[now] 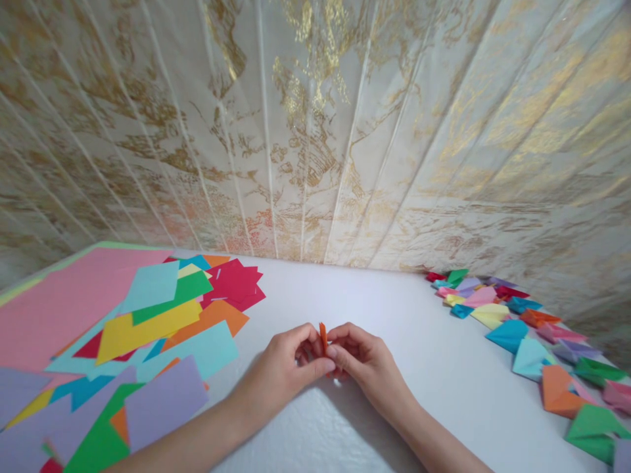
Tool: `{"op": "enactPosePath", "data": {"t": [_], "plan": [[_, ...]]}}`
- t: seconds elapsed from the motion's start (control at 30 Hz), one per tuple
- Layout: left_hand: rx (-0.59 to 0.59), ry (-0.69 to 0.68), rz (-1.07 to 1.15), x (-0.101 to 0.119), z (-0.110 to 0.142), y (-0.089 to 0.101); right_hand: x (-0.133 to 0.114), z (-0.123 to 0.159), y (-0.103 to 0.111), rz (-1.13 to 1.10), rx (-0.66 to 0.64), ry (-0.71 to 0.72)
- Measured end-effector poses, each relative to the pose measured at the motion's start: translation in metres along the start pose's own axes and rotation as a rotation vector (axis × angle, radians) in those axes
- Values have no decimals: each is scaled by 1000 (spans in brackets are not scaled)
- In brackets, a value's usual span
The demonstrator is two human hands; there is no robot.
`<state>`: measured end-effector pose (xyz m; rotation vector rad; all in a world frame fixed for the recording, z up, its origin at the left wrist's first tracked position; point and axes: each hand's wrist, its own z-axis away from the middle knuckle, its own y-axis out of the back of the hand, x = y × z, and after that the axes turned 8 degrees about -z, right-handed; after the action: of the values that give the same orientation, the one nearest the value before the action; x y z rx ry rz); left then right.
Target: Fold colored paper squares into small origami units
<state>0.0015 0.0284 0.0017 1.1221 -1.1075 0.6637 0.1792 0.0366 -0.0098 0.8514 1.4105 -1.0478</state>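
Between my two hands, over the middle of the white table, is a small folded piece of orange paper (323, 334). It stands upright and looks narrow, its lower part covered by fingers. My left hand (300, 358) pinches it from the left with thumb and fingers. From the right, my right hand (359, 355) grips the same piece, its thumb close to the left thumb. The fingertips of both hands meet around the paper, so its full shape is hidden.
Loose coloured paper sheets, such as a yellow one (148, 328) and a purple one (166, 402), overlap on the left, beside a large pink sheet (64, 305). Several folded paper pieces, one orange (559, 392), line the right side. A gold-patterned curtain (305, 144) hangs behind the white table (315, 289).
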Motion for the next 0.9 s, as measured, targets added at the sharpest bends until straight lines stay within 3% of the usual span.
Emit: {"op": "enactPosePath", "data": {"t": [0.9], "plan": [[-89, -25, 296, -5, -4, 2, -1, -1, -3, 43, -22, 21]]}}
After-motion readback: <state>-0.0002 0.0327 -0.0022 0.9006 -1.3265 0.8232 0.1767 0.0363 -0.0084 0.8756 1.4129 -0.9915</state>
